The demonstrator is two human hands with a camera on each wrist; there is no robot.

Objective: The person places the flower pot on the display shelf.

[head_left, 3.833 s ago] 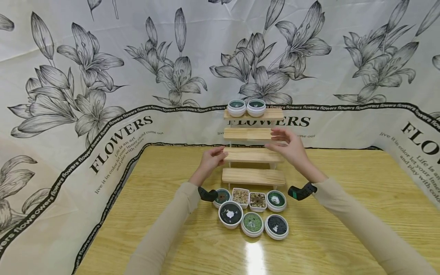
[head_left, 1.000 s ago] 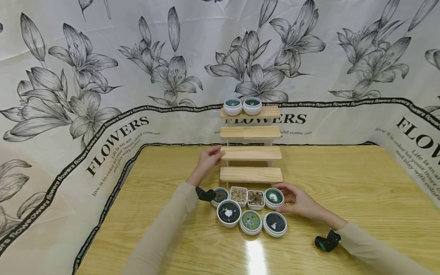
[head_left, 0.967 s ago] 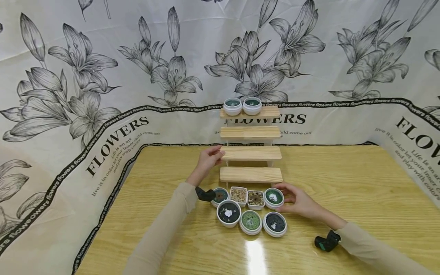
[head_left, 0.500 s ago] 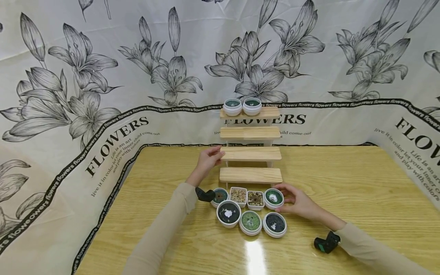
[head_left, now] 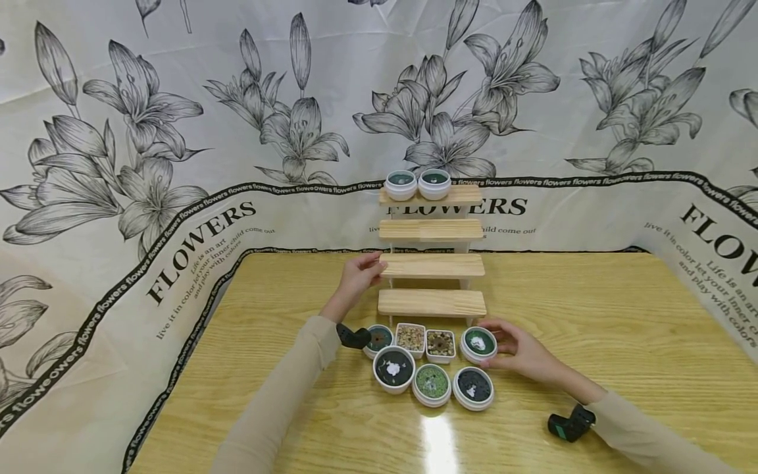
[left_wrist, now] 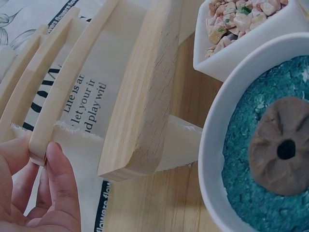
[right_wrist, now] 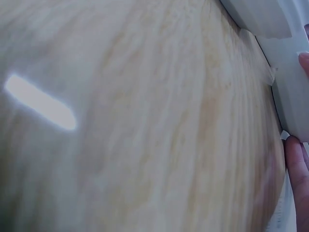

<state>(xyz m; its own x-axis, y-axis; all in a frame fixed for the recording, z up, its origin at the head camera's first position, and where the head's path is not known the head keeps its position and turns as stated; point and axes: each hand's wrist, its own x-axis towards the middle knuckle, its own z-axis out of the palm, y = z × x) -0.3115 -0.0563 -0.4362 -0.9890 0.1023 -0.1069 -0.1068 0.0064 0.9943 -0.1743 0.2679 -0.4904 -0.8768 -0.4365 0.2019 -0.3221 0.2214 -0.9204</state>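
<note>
My left hand [head_left: 356, 280] pinches the left end of a wooden shelf board [head_left: 433, 265], second from the bottom on a four-step display stand. In the left wrist view, thumb and fingertips [left_wrist: 63, 169] close on that board's rounded end. At the lower right, my right hand [head_left: 524, 353] grips a round white pot [head_left: 480, 345] with green filling and a white patch, thumb at the near side and fingers behind. This pot stands slightly apart from the square pot of brown gravel [head_left: 441, 345]. The right wrist view shows mostly tabletop, with fingers [right_wrist: 297, 169] at its right edge.
Two white pots with teal filling [head_left: 401, 185] stand on the top board [head_left: 468, 193]. Several more pots, including a dark one [head_left: 393, 369] and a green one [head_left: 432, 384], crowd before the stand. A flower-print cloth [head_left: 320, 217] hangs behind the wooden table [head_left: 592, 316].
My right hand has come down from the upper boards to the green-filled pot, and has just drawn it slightly right, away from the square pot. My left hand keeps its hold on the board.
</note>
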